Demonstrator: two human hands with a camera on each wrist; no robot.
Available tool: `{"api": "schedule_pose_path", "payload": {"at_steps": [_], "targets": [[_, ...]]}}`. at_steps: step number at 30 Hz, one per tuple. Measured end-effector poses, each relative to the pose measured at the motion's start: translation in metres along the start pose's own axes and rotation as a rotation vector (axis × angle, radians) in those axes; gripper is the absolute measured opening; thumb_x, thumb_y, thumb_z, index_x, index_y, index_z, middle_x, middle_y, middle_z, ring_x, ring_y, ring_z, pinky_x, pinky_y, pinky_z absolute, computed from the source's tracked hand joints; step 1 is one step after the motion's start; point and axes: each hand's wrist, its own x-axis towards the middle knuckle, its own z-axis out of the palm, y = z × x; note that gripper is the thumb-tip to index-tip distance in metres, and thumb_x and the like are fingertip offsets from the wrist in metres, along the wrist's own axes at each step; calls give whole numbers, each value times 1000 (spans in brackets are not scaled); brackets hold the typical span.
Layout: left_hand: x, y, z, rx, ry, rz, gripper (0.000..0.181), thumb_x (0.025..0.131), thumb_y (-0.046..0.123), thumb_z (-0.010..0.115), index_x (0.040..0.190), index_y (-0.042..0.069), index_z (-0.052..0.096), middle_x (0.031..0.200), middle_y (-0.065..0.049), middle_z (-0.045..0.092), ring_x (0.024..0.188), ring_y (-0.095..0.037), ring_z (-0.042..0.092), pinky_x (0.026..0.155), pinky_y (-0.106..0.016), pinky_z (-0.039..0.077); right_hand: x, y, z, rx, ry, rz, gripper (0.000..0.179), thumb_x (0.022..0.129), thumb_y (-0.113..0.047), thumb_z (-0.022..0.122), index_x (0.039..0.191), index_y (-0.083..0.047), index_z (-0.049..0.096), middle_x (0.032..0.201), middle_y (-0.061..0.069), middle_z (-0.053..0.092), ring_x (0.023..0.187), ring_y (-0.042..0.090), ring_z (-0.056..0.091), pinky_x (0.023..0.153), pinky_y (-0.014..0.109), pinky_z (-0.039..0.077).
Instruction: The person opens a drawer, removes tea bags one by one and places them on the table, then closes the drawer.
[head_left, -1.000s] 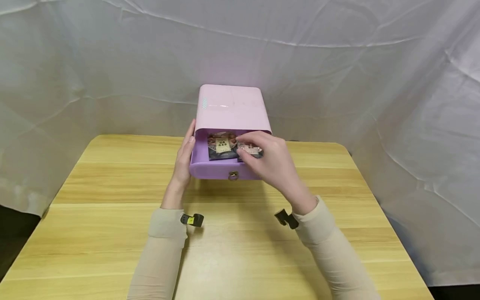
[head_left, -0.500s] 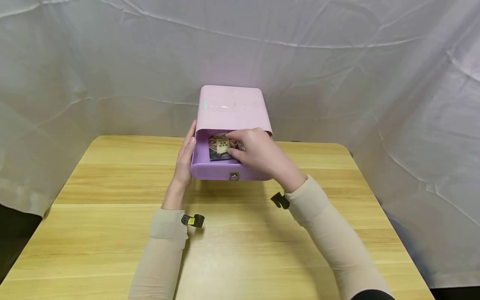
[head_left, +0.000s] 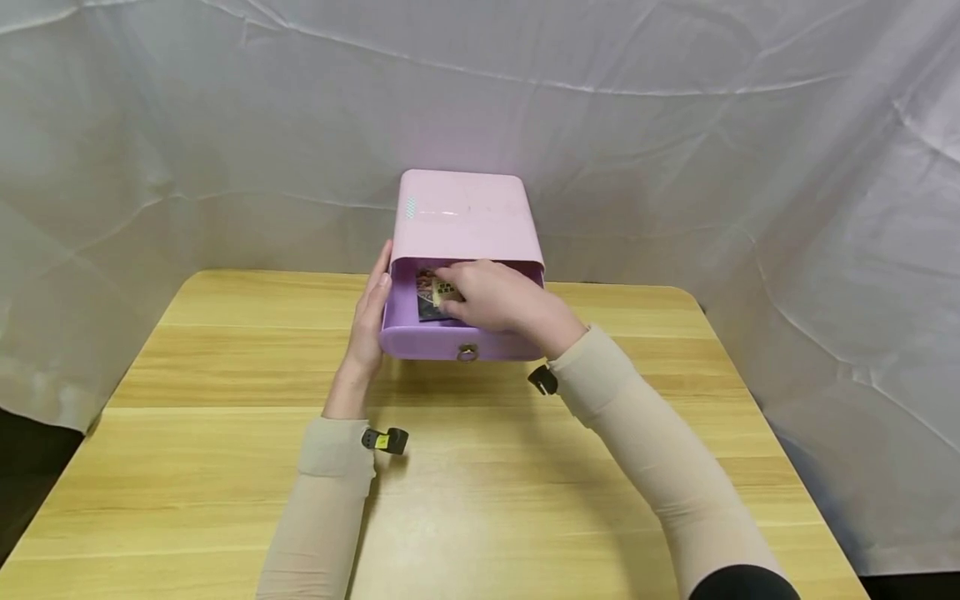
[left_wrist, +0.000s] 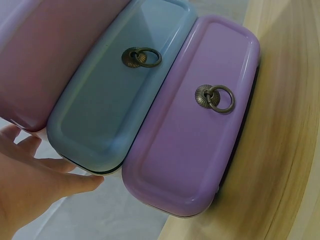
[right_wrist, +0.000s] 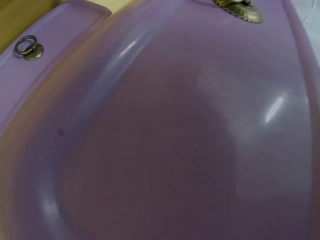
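Note:
A small pink drawer cabinet [head_left: 468,212] stands at the back of the table, its purple top drawer [head_left: 420,343] pulled out. Inside lies a dark printed packet [head_left: 427,304] with a pale yellow label, partly covered by my right hand [head_left: 498,296]. That hand reaches into the drawer from the right, thumb and forefinger apart over the packet; its other fingers are hidden. My left hand [head_left: 367,321] rests along the cabinet's left side with its fingers extended. The left wrist view shows its thumb beside the blue drawer [left_wrist: 107,95].
Below the blue drawer is a lower purple drawer [left_wrist: 192,115] with a brass ring pull [left_wrist: 222,98]. A wooden table [head_left: 457,500] extends toward me. Pale cloth [head_left: 300,108] hangs behind and at both sides. The pulled-out drawer's front fills most of the right wrist view.
My right hand has moved left inside the drawer, from the second packet at the right to over the left packet, covering more of it. My left hand stays on the cabinet's side.

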Motion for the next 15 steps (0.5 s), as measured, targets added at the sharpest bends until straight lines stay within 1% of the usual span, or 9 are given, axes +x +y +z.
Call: {"api": "schedule_pose_path", "payload": {"at_steps": [2, 5, 10, 12, 15], "targets": [[0, 1, 0, 2, 2, -2, 62, 108, 41, 32, 168, 27, 20, 173, 12, 19, 158, -9, 14, 131, -47, 5, 4, -1, 0, -33, -33, 13, 55, 108, -31, 56, 156, -5, 46, 149, 13, 58, 136, 26, 56, 118, 43, 44], [0, 1, 0, 3, 3, -2, 61, 108, 41, 32, 167, 29, 21, 172, 13, 20, 158, -9, 14, 130, -47, 5, 9, -1, 0, -61, -67, 54, 57, 108, -35, 53, 156, -5, 44, 152, 14, 54, 139, 28, 53, 120, 44, 42], [0, 1, 1, 13, 0, -3, 61, 108, 41, 32, 167, 29, 21, 172, 13, 19, 158, -9, 14, 130, -47, 6, 15, 1, 3, -96, -95, 107, 56, 107, -39, 55, 152, -7, 49, 150, 15, 56, 138, 31, 54, 116, 48, 45], [0, 2, 1, 16, -1, -2, 61, 108, 41, 32, 167, 29, 21, 172, 13, 19, 158, -9, 14, 131, -47, 6, 16, 2, 4, -112, -98, 110, 55, 106, -41, 56, 150, -8, 50, 148, 14, 58, 137, 31, 55, 114, 48, 47], [0, 2, 0, 17, 3, 6, 61, 108, 40, 32, 168, 28, 21, 173, 12, 19, 158, -9, 14, 131, -46, 6, 19, 4, 5, -128, -98, 106, 59, 104, -42, 58, 153, -12, 47, 145, 12, 60, 133, 29, 58, 110, 49, 49]]}}
